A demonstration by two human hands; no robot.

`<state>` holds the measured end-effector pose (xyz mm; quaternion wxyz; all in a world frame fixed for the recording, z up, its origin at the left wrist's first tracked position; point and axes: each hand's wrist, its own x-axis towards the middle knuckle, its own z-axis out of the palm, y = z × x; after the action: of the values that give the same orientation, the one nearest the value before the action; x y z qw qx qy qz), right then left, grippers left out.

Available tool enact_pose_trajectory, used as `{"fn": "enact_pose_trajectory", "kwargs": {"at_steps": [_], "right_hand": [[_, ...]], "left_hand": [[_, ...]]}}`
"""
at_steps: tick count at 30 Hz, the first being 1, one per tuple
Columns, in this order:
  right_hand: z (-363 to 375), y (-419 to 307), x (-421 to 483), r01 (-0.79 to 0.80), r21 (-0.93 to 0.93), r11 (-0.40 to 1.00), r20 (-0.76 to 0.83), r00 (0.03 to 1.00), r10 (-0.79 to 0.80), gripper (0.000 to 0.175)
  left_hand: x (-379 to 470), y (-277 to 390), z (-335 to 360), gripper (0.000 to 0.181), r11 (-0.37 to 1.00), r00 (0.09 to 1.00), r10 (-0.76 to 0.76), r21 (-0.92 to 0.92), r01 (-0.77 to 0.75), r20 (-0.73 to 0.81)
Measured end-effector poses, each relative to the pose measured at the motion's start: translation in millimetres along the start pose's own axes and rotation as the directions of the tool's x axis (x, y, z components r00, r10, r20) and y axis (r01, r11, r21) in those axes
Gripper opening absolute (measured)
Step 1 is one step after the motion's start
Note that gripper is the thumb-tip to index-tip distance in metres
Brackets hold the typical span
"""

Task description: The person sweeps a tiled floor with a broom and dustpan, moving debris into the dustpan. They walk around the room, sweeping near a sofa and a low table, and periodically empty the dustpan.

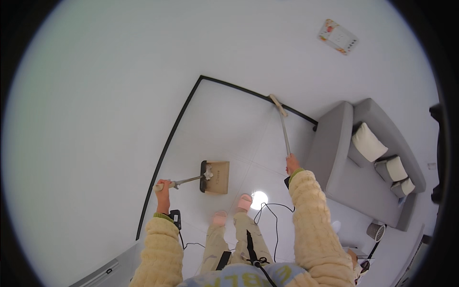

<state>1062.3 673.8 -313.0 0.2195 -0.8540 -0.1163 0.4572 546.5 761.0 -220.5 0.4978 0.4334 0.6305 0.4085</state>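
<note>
My left hand [163, 188] grips the pale handle of a long-handled dustpan [223, 179]. The beige pan with a black edge rests on the tiled floor before my feet, and a small whitish clump [208, 173] lies in it by the foot of the handle. In my right hand [292, 163] is the shaft of a broom [285, 132], stretched out ahead. The broom's beige head [278, 104] lies against the black skirting board [236, 87] at the base of the wall. Its bristles are too small to make out.
A grey sofa [371, 195] with pale cushions stands at the right. Near it are a small wastebasket [375, 231] and a black cable [276, 222] hanging by my legs. White walls rise left and ahead; a printed panel [337, 37] is on the wall.
</note>
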Motion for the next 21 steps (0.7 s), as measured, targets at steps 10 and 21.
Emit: {"fn": "enact_pose_trajectory", "kwargs": {"at_steps": [10, 21], "right_hand": [[4.1, 61.7, -9.1, 0.174, -0.54, 0.824, -0.09, 0.961, -0.261, 0.033], [50.4, 1.9, 31.5, 0.141, -0.451, 0.881, -0.029, 0.985, -0.172, 0.038]], "left_hand": [[6.2, -7.7, 0.3, 0.014, 0.999, 1.0, -0.005, -0.034, 0.004, -0.026], [7.3, -9.1, 1.0, 0.013, 0.999, 0.997, -0.036, 0.018, 0.037, -0.064]]}}
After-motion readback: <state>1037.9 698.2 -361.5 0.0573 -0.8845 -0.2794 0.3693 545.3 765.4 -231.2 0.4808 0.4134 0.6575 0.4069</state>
